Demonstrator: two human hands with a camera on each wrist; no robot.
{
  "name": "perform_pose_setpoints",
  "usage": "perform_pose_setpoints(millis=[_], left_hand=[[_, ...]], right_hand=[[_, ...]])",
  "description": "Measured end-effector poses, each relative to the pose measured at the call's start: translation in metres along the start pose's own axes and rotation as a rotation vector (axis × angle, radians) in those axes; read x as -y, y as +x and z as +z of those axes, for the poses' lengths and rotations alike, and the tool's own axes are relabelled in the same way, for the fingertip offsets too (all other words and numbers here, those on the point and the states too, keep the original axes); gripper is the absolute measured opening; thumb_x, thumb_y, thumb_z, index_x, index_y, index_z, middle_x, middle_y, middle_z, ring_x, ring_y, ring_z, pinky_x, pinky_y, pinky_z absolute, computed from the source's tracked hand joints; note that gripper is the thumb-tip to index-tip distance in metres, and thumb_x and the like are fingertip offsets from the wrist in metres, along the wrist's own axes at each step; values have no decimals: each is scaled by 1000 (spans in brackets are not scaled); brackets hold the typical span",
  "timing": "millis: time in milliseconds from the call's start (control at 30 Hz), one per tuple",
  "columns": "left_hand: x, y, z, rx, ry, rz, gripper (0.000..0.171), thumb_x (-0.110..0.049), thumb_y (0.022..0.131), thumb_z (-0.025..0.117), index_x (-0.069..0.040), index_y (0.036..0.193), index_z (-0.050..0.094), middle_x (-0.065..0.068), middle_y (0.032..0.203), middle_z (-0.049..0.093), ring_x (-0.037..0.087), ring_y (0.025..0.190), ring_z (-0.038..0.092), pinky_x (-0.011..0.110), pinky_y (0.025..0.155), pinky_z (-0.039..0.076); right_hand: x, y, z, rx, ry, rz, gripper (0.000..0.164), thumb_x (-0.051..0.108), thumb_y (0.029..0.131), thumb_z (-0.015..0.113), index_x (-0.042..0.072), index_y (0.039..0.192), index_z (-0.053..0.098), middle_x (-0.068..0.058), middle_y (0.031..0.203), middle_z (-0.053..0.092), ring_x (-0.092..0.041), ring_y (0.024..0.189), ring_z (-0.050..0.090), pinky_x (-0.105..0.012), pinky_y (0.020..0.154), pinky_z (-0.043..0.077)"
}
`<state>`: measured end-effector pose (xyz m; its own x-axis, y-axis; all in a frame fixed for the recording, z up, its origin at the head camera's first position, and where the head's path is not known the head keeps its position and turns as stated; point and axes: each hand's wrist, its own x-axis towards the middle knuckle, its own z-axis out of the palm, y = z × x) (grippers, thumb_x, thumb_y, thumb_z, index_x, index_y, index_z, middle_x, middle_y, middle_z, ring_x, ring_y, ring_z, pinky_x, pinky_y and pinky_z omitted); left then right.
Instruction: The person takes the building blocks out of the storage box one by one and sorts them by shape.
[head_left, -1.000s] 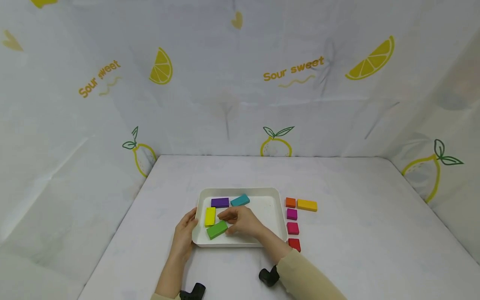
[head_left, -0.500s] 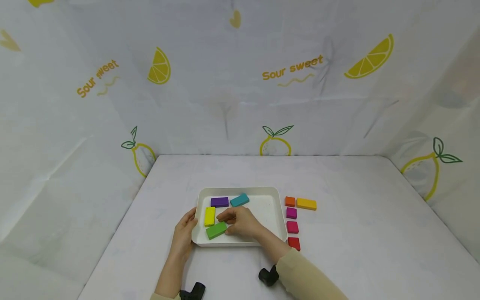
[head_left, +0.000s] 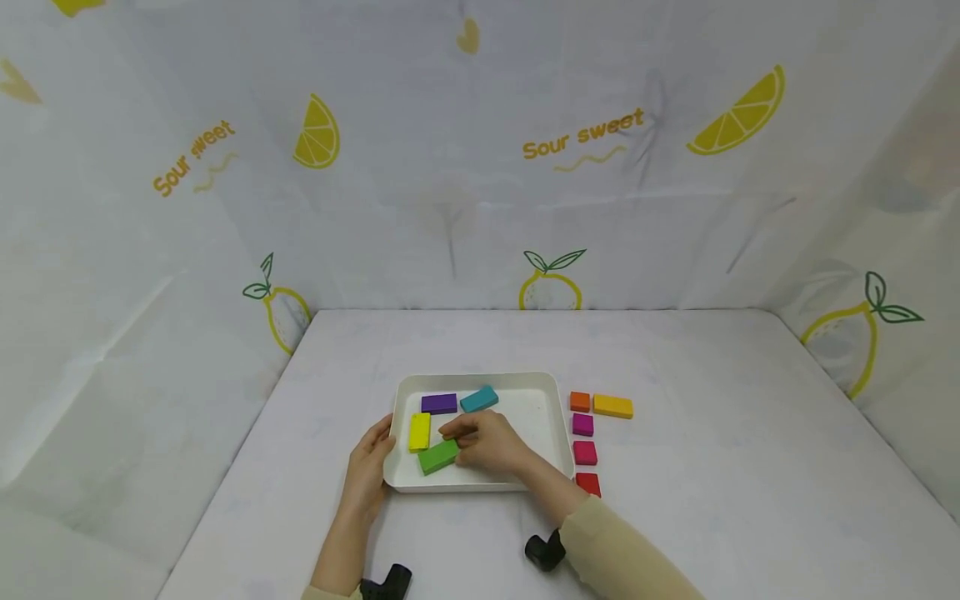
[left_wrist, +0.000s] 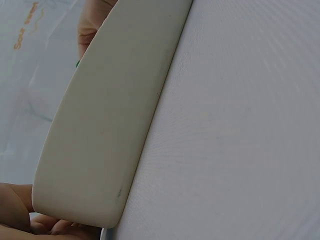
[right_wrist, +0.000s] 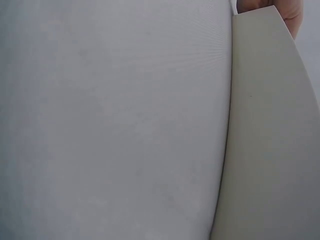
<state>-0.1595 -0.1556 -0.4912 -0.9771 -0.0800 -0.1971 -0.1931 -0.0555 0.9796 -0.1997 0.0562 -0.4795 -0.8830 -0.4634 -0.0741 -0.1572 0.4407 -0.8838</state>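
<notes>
A shallow white tray (head_left: 531, 417) lies on the table. My left hand (head_left: 366, 471) grips its left side, thumb at the rim; in the left wrist view, fingers (left_wrist: 15, 205) show at the tray's corner. Inside the tray, my right hand (head_left: 493, 443) pinches the right end of a green rectangular block (head_left: 437, 457). Just up and left of that block stands a yellow block (head_left: 419, 432). A purple block (head_left: 438, 404) and a tilted teal block (head_left: 479, 399) lie near the far wall. The right hand's contact is partly hidden by its own fingers.
Right of the tray, an orange block (head_left: 580, 402), a magenta block (head_left: 582, 425), a pink block (head_left: 585, 453) and a red block (head_left: 588, 484) form a column. An amber block (head_left: 612, 407) lies beside the orange one. A patterned sheet (head_left: 420, 167) rises behind the table.
My right hand and the green block have shifted slightly to the right and away from me in the last half second. The left hand stays on the tray.
</notes>
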Motion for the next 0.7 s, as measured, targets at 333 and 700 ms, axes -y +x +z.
perform_pose_setpoints(millis=[333, 700], left_hand=[[0, -1, 0, -4, 2, -7, 50, -11, 105, 37, -3, 154, 31, 22, 161, 28, 34, 151, 29, 46, 122, 32], [-1, 0, 0, 3, -11, -20, 50, -9, 104, 36, -3, 154, 31, 20, 162, 28, 32, 151, 28, 43, 121, 33]], right_hand=[[-1, -8, -13, -28, 35, -8, 38, 0, 82, 73, 8, 119, 71, -9, 121, 72, -26, 112, 69, -35, 95, 59], [8, -33, -50, -135, 147, 0, 41, -4, 84, 70, 3, 125, 67, -13, 125, 69, -31, 122, 63, -33, 96, 57]])
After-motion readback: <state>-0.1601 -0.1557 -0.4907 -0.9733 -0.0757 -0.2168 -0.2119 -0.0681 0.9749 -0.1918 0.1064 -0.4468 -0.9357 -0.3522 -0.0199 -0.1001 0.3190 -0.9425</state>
